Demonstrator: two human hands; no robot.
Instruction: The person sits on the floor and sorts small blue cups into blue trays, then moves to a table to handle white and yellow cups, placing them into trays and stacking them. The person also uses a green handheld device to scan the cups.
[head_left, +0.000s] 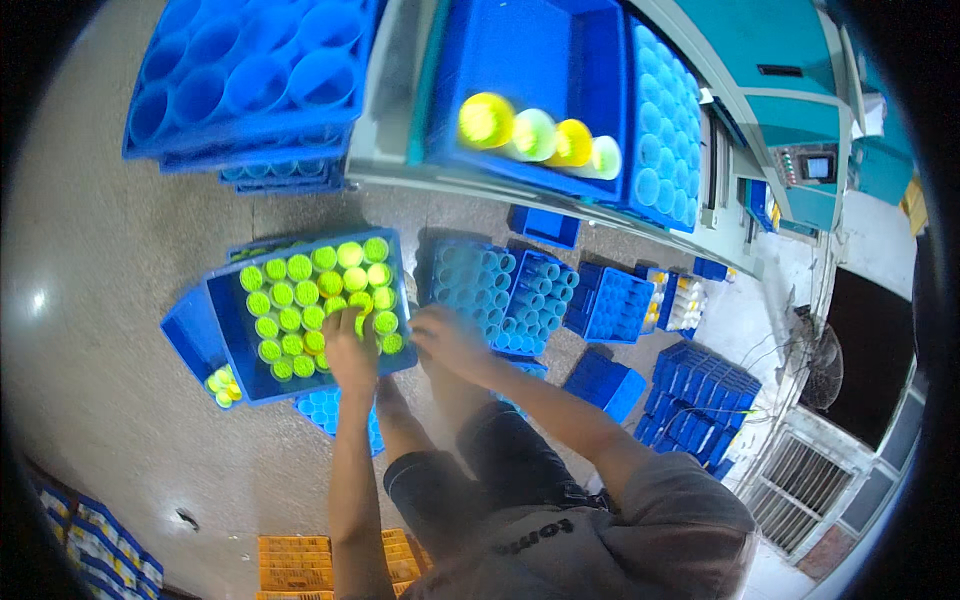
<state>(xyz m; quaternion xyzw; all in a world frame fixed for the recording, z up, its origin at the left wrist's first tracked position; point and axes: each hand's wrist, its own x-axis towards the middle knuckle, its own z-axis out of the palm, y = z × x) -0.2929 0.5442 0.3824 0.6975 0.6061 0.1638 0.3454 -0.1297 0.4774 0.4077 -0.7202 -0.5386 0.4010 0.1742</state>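
Before me a blue plastic crate (225, 330) holds rows of round containers (306, 292) packed with bright yellow-green pieces. Most rims look pale; a few are yellow. My left hand (351, 349) reaches into the crate from the near side, its fingers down among the containers. Those fingertips are partly hidden, so a grip on one container cannot be made out. Blurred by motion, my right hand (448, 341) is at the crate's right rim, fingers bent towards it. Whether it touches the rim is unclear.
A machine ledge carries a blue crate (517, 45) with several yellow and white cups (536, 135). Blue crates of tubes (472, 289) stand on the floor to the right. Stacked blue trays (247, 67) rise at upper left. Orange crates (295, 562) and a fan (821, 367) are farther off.
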